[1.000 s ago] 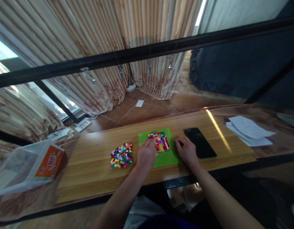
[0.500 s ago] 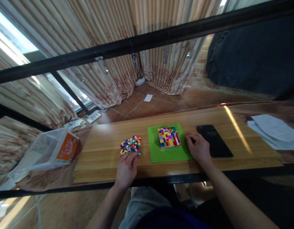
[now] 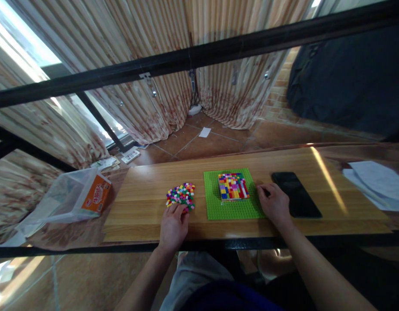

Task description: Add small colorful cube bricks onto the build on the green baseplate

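Brick block (image 3: pixel 234 187): sits toward the 12 o'clock side of the green baseplate (image 3: pixel 234 211); looks roughly square, with no clear long axis; red and white strips on its 3 o'clock side run from 11 to 5 o'clock.
Left hand (image 3: pixel 173 225): over the block a second ago, now at the 6 o'clock edge of the loose bricks (image 3: pixel 180 193), at the block's 9 o'clock; fingers bent, pinch cannot be told.
Right hand (image 3: pixel 274 203): stays at the baseplate's 3 o'clock edge, loosely curled; contents hidden.
Black phone (image 3: pixel 296 195): at that hand's 3 o'clock.
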Motion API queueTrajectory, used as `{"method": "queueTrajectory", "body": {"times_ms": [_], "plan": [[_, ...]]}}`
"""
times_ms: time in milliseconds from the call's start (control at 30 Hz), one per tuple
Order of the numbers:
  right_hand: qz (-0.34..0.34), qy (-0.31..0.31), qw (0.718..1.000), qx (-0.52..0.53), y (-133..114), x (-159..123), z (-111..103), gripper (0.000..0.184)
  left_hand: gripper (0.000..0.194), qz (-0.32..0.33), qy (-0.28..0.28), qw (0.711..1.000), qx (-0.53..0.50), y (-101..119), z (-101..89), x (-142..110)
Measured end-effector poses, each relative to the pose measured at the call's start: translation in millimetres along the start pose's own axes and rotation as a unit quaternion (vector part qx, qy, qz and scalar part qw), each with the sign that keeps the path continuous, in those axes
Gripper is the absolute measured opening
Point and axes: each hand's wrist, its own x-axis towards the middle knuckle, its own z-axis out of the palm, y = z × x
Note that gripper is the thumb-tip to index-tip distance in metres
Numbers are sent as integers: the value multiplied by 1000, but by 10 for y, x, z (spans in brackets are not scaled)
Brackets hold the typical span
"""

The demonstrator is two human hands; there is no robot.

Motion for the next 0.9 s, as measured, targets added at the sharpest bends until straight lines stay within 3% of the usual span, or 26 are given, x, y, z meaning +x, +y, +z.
{"method": "queueTrajectory", "body": {"times_ms": [333,467,667,900], "plan": [[-2,7,1000,5,-10,3,0,28,17,21,-29,999,-4,-57,-42,10],[-1,3,1000,2,-5,3,5,27,16,0,-21,999,-45,-19,-80,24],[-4,5,1000,14,-8,2,13,27,11,-6,-10,982,-189,145,-130,167],[4,-3,1000,15,-41,14,4,28,12,47,6,965,-258,485,56,600]]}}
